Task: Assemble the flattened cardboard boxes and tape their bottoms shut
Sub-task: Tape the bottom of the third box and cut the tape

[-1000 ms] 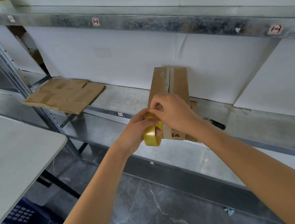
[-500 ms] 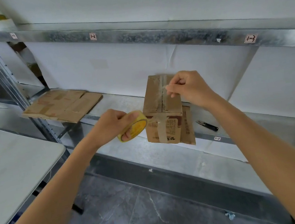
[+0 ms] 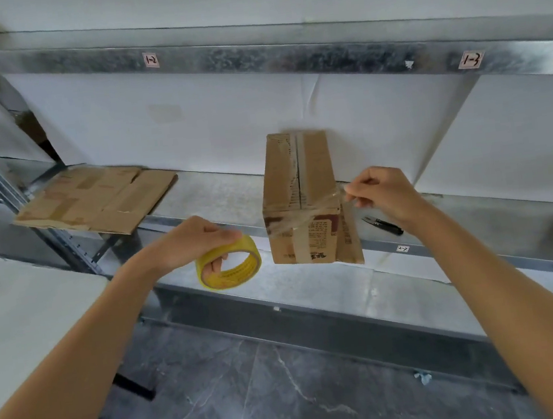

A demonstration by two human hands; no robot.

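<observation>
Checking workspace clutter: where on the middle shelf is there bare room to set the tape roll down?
Bare shelf lies between the flattened cardboard and the box, and again right of the black tool. Crowded just right of the box, where the right hand pinches the tape strand.

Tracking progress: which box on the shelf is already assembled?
The upright box beside the right hand; the cardboard at the shelf's left end lies flat.

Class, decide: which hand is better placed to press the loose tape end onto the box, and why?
Right, probably: the right hand pinches the tape strip beside the box; the left hand grips the tape roll, apart from it.
</observation>
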